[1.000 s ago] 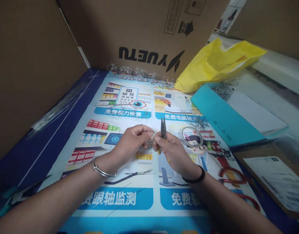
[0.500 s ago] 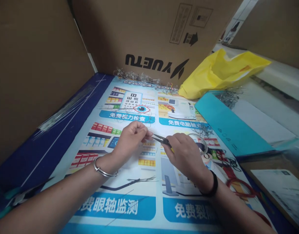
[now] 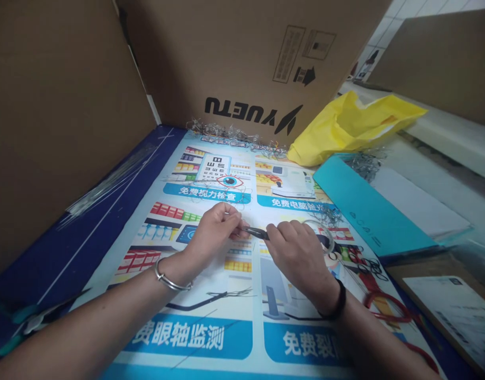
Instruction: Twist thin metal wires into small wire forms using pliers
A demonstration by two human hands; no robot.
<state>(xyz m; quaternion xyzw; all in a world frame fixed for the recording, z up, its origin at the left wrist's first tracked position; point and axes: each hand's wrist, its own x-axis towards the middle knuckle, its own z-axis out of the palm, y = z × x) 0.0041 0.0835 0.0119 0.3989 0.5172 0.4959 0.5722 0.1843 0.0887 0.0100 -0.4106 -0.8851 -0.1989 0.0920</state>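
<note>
My right hand (image 3: pixel 300 253) is closed round the grips of dark-jawed pliers (image 3: pixel 256 232), whose narrow tips point left. Those tips meet the fingertips of my left hand (image 3: pixel 216 229), which is pinched shut on a thin wire. Only a faint length of the wire shows below the fingers; the rest is hidden by them. Below the hands, a bundle of thin dark wires (image 3: pixel 228 294) lies on the printed poster sheet (image 3: pixel 258 338). Fine looped wires (image 3: pixel 202 192) rest on the sheet beyond my left hand.
Long straight wires (image 3: pixel 111 179) lie at left, scissors (image 3: pixel 34 322) at lower left. Tangled wire pieces (image 3: pixel 226 132) line the cardboard wall (image 3: pixel 234 63). At right are a yellow bag (image 3: pixel 345 129), a turquoise folder (image 3: pixel 369 211), black rings (image 3: pixel 374 266) and a red coil (image 3: pixel 388 306).
The pliers' jaws, apart half a second ago, now look closed, with their tips at the left fingertips. Both hands stay nearly in place; the view has tilted slightly.
</note>
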